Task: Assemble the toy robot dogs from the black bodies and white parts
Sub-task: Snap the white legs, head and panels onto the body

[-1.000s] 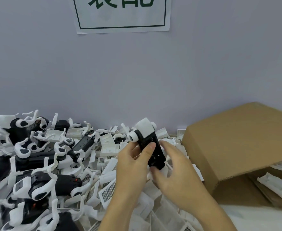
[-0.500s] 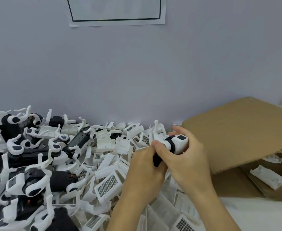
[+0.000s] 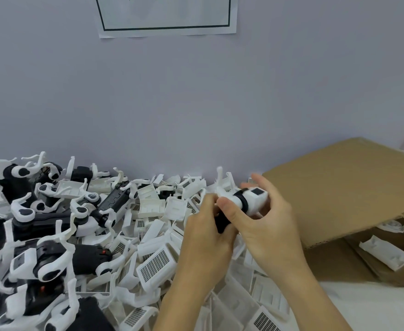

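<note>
Both hands hold one toy dog (image 3: 248,201) above the pile, its white head with a dark square face pointing right and its black body slanting down to the left. My left hand (image 3: 205,232) grips the black body from below. My right hand (image 3: 265,223) curls round the white head end, thumb across the neck. Loose white parts (image 3: 155,259), some with grid panels, cover the table beneath. Assembled black-and-white dogs (image 3: 41,256) lie heaped at the left.
An open cardboard box (image 3: 339,187) stands at the right, its flap raised toward me, with white parts (image 3: 384,252) inside. A pale wall with a paper sign (image 3: 167,17) rises just behind the pile.
The dog has been turned from upright with its head at top left to lying with its head to the right, and my right hand has closed round that head. Both hands have shifted right.
</note>
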A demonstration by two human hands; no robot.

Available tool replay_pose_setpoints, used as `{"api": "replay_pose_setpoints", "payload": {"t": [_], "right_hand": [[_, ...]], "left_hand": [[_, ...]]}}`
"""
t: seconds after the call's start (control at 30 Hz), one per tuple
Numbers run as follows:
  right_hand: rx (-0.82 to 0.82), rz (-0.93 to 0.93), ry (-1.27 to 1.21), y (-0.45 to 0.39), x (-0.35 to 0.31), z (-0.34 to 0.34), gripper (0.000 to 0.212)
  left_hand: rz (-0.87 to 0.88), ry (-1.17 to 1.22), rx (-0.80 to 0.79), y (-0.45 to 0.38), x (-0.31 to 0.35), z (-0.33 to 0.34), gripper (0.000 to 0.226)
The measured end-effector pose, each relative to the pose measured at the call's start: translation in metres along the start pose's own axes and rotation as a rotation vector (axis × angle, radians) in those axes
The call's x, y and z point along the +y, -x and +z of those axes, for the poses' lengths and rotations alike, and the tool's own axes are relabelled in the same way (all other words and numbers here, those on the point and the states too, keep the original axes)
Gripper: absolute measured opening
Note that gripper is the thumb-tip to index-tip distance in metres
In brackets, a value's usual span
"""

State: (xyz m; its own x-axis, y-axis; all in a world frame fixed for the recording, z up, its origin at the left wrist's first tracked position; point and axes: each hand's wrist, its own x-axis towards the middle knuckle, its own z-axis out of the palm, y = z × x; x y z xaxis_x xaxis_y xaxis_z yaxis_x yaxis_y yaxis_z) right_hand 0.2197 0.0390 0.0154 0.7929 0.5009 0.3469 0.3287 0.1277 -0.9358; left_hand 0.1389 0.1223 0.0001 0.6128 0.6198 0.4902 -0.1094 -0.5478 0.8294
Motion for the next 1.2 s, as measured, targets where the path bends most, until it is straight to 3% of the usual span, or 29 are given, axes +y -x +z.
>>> {"api": "replay_pose_setpoints", "payload": {"t": [0.13,0.23,0.33,0.5,0.63,0.73,0.83,1.0,1.2], "right_hand": [[-0.069,0.038,-0.098,0.003,-0.004,0.004,0.093],[-0.028,0.033,-0.030,0.003,-0.001,0.003,0.051],[-0.027,0.045,0.001,0.001,0.002,0.001,0.015],[-0.108,0.185,0.094,0.000,0.007,0.001,0.024],[-0.413,0.355,0.114,0.002,0.007,0.003,0.032],[-0.568,0.344,0.060,0.007,0.005,0.007,0.036],[-0.551,0.331,-0.046,0.007,0.004,0.007,0.035],[-0.537,0.218,-0.113,0.011,0.001,0.009,0.026],[-0.424,0.110,-0.140,0.014,0.003,0.015,0.022]], "left_hand": [[-0.114,0.304,0.174,-0.006,0.002,-0.003,0.013],[-0.261,0.462,0.325,-0.010,0.003,-0.010,0.014],[-0.483,0.707,0.360,-0.012,0.006,-0.015,0.028],[-0.563,1.138,0.347,-0.014,0.012,-0.023,0.034],[-0.626,1.123,0.362,-0.015,0.018,-0.022,0.015],[-0.643,1.164,0.357,-0.015,0.018,-0.019,0.021],[-0.631,1.133,0.281,-0.014,0.016,-0.021,0.048],[-0.583,0.985,0.164,-0.013,0.013,-0.025,0.046],[-0.564,1.018,0.195,-0.012,0.010,-0.026,0.047]]}}
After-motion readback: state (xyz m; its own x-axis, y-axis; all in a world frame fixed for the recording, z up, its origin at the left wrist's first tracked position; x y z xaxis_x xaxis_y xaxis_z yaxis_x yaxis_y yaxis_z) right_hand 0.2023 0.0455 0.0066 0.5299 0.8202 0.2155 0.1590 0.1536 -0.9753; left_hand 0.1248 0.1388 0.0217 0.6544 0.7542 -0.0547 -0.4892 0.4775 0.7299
